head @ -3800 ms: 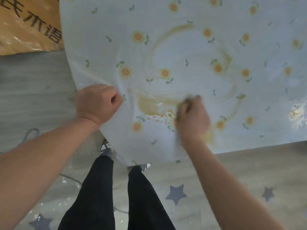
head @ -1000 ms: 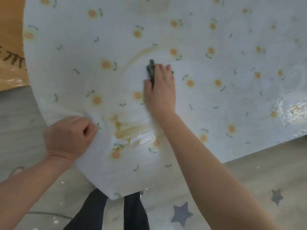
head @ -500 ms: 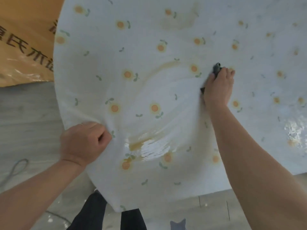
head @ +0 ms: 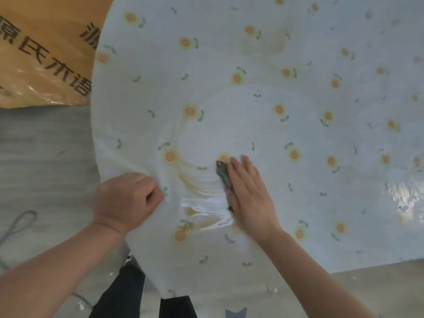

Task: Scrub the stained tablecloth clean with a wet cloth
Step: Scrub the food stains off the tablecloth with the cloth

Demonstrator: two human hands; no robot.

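Note:
A pale blue tablecloth (head: 286, 92) printed with small orange flowers covers the table and fills most of the view. Brown streaks and a wet shiny patch (head: 202, 198) lie near its front left edge; a fainter brown stain (head: 266, 44) sits farther back. My right hand (head: 249, 193) lies flat with straight fingers, pressing a dark green cloth (head: 223, 176) onto the tablecloth just right of the wet streaks. Only the cloth's left edge shows from under the palm. My left hand (head: 125, 199) is a fist gripping a bunched fold of the tablecloth at its left edge.
An orange sheet with dark printed characters (head: 46, 53) lies beyond the table's left edge. Grey floor (head: 41, 161) runs along the left, with a thin cable loop (head: 18, 223). My dark trouser legs (head: 124, 294) stand under the cloth's front corner. Another shiny wet spot (head: 403, 198) is at far right.
My right hand has swept the green cloth from the far right of the stain ring back toward me and left, down to the wet streaks. My left hand keeps its grip on the edge.

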